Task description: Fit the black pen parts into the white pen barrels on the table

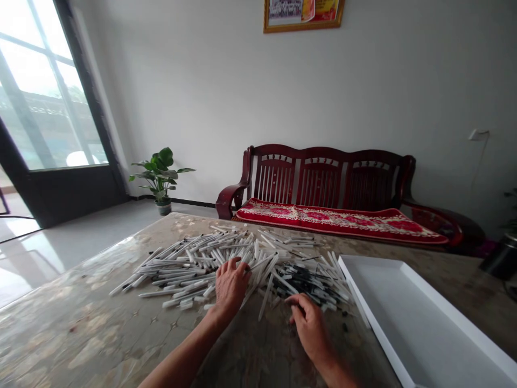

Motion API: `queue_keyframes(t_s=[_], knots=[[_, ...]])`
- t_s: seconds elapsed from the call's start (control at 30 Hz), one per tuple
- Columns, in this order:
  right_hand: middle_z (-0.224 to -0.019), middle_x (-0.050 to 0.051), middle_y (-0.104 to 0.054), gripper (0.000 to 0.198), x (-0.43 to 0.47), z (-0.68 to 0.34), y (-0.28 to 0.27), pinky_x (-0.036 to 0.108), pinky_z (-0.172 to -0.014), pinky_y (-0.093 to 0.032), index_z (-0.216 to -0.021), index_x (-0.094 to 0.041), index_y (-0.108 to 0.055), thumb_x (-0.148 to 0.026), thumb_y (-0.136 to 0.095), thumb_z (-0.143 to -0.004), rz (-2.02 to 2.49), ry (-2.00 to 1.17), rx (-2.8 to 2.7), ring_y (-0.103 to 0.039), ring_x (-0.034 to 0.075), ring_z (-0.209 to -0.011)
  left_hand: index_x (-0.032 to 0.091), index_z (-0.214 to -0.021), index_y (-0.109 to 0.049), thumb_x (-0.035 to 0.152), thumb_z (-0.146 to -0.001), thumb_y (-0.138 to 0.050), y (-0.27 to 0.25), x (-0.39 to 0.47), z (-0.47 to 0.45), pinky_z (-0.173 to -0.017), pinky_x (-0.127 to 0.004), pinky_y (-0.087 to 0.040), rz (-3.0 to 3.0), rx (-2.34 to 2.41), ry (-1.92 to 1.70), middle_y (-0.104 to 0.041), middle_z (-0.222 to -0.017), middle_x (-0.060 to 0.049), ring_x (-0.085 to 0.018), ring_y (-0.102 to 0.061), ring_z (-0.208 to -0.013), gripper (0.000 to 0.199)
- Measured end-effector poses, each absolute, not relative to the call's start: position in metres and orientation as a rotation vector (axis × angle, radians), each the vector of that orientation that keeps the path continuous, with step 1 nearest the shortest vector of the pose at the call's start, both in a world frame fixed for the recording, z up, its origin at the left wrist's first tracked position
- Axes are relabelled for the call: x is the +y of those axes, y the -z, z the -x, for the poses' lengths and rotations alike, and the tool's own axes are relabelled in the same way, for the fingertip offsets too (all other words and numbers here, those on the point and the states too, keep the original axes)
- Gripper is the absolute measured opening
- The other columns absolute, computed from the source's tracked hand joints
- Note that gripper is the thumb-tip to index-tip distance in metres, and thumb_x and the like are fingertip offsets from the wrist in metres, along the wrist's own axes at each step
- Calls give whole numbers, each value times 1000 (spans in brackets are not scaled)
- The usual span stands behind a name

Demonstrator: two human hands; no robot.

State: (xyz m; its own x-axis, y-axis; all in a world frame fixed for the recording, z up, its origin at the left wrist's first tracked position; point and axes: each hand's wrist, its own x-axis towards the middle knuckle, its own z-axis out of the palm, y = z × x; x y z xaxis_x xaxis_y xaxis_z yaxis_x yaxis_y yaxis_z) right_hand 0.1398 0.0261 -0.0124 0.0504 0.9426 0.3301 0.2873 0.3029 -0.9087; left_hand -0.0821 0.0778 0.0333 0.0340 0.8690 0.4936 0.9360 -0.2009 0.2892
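A large heap of white pen barrels (177, 269) covers the middle of the table. My left hand (231, 286) is over the near side of this heap, its thumb and fingers pinched on a slim white pen tube (260, 263) that points to the right. Just right of it, black pen caps (301, 281) lie in a dark pile with several white barrels across them. My right hand (309, 323) is at the near edge of the dark pile, slightly blurred. Its fingers are curled together, and whatever is between them is too small to make out.
To the right, a shallow white tray (374, 318) lies on the patterned tabletop (100, 334), close to the pens. A dark cylindrical container (498, 258) stands at the far right. Beyond the table are a red wooden bench (323, 183) and a potted plant (162, 175).
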Motion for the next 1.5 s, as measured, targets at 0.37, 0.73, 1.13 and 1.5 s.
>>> queue_keyframes(t_s=[0.37, 0.73, 1.13, 1.5], knots=[[-61, -2, -57, 46, 31, -163, -5, 19, -32, -30, -73, -22, -57, -67, -62, -78, 1182, -987, -978, -52, 12, -44, 23, -89, -65, 30, -96, -45, -9, 47, 38, -69, -28, -47, 2503, -1410, 1067, -70, -80, -3, -19, -65, -73, 22], [-61, 0, -64, 48, 42, -171, -9, 18, -35, -33, -79, -18, -68, -60, -79, -61, 1100, -1036, -965, -57, 13, -47, 20, -81, -65, 45, -85, -52, -8, 57, 48, -58, -25, -45, 2649, -1990, 1673, -61, -58, 3, -16, -57, -57, 28], [-67, 0, -62, 49, 36, -171, -14, 17, -34, -33, -80, -19, -60, -66, -70, -70, 1130, -1099, -988, -60, 14, -53, 20, -82, -66, 46, -83, -53, -15, 55, 46, -59, -25, -42, 2665, -2028, 1725, -58, -57, 3, -15, -54, -56, 29], [-63, -2, -64, 40, 35, -171, -12, 16, -34, -29, -89, -19, -60, -56, -69, -74, 1135, -989, -1088, -49, 9, -43, 21, -83, -66, 44, -84, -54, -14, 50, 48, -56, -24, -44, 2626, -1985, 1746, -62, -57, 3, -15, -56, -54, 27]])
